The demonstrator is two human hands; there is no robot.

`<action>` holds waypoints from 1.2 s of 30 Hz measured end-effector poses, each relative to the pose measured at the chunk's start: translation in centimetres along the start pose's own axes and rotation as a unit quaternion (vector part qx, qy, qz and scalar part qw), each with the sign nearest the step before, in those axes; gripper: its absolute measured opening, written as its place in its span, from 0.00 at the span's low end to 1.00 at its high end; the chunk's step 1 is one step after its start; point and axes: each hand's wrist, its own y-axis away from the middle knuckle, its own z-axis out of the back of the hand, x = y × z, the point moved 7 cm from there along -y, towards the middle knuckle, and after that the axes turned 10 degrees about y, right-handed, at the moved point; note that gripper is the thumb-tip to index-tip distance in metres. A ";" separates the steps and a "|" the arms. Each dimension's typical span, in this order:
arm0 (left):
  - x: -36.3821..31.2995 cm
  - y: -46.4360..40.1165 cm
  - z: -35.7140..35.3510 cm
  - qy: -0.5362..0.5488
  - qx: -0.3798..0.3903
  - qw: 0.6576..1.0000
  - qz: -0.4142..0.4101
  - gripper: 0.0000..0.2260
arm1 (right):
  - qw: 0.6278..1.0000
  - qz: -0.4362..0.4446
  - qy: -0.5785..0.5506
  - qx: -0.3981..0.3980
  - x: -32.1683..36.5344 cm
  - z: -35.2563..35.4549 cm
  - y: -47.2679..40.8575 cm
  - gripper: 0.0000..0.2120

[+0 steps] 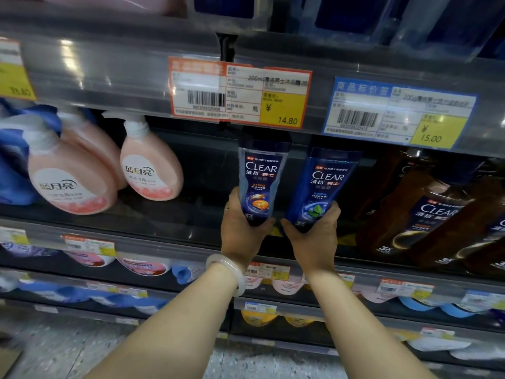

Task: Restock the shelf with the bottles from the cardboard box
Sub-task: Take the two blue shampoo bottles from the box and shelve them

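My left hand point(241, 233) grips the base of a dark blue Clear bottle point(261, 179) with an orange picture on its label. My right hand point(314, 236) grips the base of a brighter blue Clear bottle point(322, 184) with a green leaf on its label. Both bottles stand upright side by side in the opening of the dark shelf point(175, 228), just under the price rail. The cardboard box is only a corner point(8, 361) at the bottom left.
Pink pump bottles point(151, 170) stand to the left on the same shelf, brown Clear bottles point(426, 212) to the right. Price tags point(240, 91) hang on the rail above. Lower shelves hold more bottles. A speckled floor point(68, 348) lies below.
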 end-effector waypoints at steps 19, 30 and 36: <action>0.3 0.5 0.2 -0.013 -0.008 0.999 0.044 0.35 | 1.000 -0.008 -0.028 0.010 -0.1 -0.5 0.2 0.40; 0.1 1.7 2.5 -0.096 -0.027 0.992 0.080 0.41 | 0.993 -0.114 0.002 -0.042 -0.1 0.6 2.1 0.44; -0.4 1.3 6.0 -0.120 -0.058 0.988 0.073 0.35 | 0.993 0.066 0.009 -0.098 3.8 -1.5 6.9 0.24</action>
